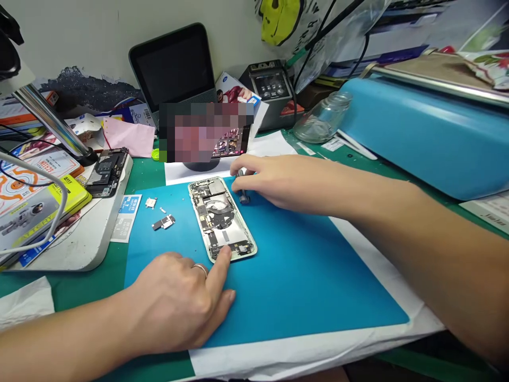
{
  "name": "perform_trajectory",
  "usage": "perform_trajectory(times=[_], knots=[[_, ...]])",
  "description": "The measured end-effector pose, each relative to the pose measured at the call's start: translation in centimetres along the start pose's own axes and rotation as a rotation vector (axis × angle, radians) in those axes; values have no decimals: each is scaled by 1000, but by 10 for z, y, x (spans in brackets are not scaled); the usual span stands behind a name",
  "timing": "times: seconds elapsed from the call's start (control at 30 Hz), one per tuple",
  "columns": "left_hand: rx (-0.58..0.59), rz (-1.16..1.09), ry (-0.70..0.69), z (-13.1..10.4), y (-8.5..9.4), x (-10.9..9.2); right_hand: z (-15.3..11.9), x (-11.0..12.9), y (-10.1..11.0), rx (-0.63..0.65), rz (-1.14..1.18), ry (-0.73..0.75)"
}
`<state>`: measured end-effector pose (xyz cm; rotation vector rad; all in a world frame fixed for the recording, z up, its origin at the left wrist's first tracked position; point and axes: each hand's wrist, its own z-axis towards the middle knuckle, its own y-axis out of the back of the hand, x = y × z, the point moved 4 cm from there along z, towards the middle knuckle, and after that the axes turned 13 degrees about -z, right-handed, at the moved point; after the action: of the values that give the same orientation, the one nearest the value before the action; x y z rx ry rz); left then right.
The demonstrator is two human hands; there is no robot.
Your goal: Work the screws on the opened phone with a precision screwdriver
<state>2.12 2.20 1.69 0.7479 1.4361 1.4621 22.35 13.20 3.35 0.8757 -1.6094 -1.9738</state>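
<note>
An opened phone (222,220) with its inner parts showing lies face down or face up, I cannot tell which, on a blue mat (302,276). My left hand (183,300) rests in front of it, index fingertip touching the phone's near end, thumb stretched and other fingers curled. Beyond the phone's right side, my right hand (274,178) closes its thumb and fingers round a small grey metal cylinder (244,196), partly hidden by the fingers. Left of the phone lie a metal bracket with dark parts (164,222) and a small silver piece (151,202).
A lit phone screen (234,143) leans against a dark display (175,69) at the back. Glass jar (322,119) and blue machine (417,127) stand right. Left, a white board (95,233) carries boxes and another phone frame (107,172). A lamp pole (55,124) rises there.
</note>
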Motion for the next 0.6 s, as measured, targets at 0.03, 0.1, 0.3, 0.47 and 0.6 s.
perform_trajectory(times=[0.03,0.1,0.3,0.47,0.6], knots=[[-1,0,1,0,0,0,0,1,3,17,-48,-18],[-3,-1,1,0,-1,0,-1,0,10,50,-183,-99],[-15,7,-4,-1,-1,0,-9,-25,-8,199,-260,-435],[-7,2,-3,0,-4,2,-14,-42,-26,-13,-249,-375],[1,-6,3,0,-4,1,-12,-42,-12,-126,-247,-430]])
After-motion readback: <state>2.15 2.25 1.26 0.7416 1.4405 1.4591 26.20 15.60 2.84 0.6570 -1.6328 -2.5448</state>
